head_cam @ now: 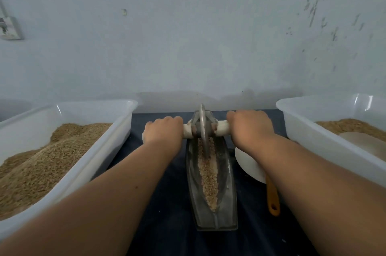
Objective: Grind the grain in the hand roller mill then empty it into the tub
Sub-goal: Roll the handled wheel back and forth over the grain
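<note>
Both left hand (165, 130) and right hand (248, 126) grip the handles (221, 129) of the roller wheel (202, 124) mid-grind, next pull it back through the grain (207, 174) I reckon.

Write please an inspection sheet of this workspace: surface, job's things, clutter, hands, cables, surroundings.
Surface: dark blue cloth, under everything.
Job's things: metal trough holds a strip of grain; the wheel stands upright at its far end; left tub is heaped with grain; right tub holds grain and a paler patch.
Clutter: white bowl and orange handle right of the trough, partly hidden by the right forearm.
Hands: left hand and right hand each grip one white-wrapped handle of the wheel.
Cables: nothing seen.
Surroundings: pale scuffed wall; small fixture at far left.
</note>
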A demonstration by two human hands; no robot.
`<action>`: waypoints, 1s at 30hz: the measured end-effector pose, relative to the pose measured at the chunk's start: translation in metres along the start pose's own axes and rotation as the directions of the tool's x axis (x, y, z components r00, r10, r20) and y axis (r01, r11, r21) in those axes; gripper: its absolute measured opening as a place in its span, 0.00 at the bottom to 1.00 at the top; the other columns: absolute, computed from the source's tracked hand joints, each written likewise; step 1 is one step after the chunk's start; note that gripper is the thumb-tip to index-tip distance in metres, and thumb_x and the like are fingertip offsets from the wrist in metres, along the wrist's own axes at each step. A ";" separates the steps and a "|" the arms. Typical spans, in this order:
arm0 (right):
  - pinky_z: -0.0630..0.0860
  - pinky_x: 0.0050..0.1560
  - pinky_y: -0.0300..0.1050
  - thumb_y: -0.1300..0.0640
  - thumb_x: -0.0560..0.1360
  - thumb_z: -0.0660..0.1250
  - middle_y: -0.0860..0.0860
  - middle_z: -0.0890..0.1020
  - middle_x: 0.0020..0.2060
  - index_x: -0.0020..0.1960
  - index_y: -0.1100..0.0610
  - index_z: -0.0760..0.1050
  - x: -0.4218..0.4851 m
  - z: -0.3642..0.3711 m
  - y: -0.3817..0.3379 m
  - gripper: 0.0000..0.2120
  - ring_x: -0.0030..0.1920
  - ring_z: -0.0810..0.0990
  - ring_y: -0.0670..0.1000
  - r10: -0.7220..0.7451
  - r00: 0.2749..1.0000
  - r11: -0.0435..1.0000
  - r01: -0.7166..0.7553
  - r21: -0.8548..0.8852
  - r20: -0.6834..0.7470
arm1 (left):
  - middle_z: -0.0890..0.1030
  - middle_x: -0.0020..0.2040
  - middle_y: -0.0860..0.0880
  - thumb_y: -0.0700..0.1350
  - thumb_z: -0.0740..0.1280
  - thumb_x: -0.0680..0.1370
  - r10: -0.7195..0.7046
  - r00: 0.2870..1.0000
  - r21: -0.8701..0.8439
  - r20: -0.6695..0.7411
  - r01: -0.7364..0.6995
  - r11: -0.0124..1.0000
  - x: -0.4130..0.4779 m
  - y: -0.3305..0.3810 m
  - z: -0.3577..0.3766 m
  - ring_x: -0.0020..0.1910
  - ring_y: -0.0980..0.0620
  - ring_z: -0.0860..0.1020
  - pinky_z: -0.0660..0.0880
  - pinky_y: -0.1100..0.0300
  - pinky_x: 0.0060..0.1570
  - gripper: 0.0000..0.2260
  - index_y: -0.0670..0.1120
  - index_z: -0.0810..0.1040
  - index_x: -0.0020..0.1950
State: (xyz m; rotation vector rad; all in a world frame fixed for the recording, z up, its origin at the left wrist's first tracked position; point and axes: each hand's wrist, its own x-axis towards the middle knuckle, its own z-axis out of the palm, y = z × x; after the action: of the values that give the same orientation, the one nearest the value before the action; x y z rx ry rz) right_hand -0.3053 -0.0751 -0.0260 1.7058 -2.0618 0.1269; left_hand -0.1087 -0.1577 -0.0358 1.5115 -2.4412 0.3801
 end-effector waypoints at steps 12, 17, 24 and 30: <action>0.69 0.34 0.46 0.57 0.71 0.67 0.46 0.72 0.37 0.45 0.48 0.65 -0.057 -0.021 0.003 0.10 0.36 0.73 0.50 -0.063 0.987 0.992 0.046 0.120 0.145 | 0.66 0.38 0.54 0.40 0.66 0.73 0.097 0.994 0.054 0.044 -0.099 0.994 -0.060 -0.003 -0.025 0.38 0.49 0.69 0.63 0.52 0.42 0.13 0.52 0.62 0.44; 0.73 0.35 0.46 0.55 0.71 0.67 0.46 0.73 0.37 0.45 0.47 0.65 -0.084 -0.045 0.003 0.11 0.37 0.74 0.49 -0.087 0.979 0.989 0.062 0.136 0.187 | 0.65 0.36 0.55 0.43 0.67 0.72 0.137 0.990 0.040 0.034 -0.139 0.990 -0.089 -0.009 -0.037 0.31 0.55 0.64 0.63 0.54 0.39 0.17 0.54 0.58 0.39; 0.68 0.32 0.45 0.56 0.70 0.67 0.46 0.74 0.36 0.42 0.47 0.65 -0.074 -0.044 0.003 0.11 0.35 0.71 0.46 -0.066 0.965 0.991 0.032 0.133 0.253 | 0.66 0.36 0.55 0.43 0.67 0.73 0.106 0.993 0.020 0.044 -0.107 0.994 -0.079 -0.008 -0.031 0.33 0.53 0.67 0.64 0.54 0.39 0.16 0.54 0.59 0.39; 0.64 0.30 0.43 0.57 0.71 0.67 0.47 0.74 0.37 0.45 0.48 0.70 -0.027 -0.008 0.008 0.08 0.36 0.72 0.48 -0.039 0.983 0.993 0.018 0.120 0.177 | 0.68 0.40 0.53 0.41 0.68 0.72 0.079 0.995 0.078 -0.067 -0.074 0.994 -0.039 -0.003 -0.008 0.39 0.49 0.68 0.63 0.53 0.42 0.15 0.52 0.62 0.45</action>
State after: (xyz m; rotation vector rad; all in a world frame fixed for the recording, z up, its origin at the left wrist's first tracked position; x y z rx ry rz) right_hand -0.3069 -0.0462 -0.0277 1.8782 -2.1968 0.0914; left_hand -0.0886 -0.1235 -0.0409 1.4109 -2.4612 0.5366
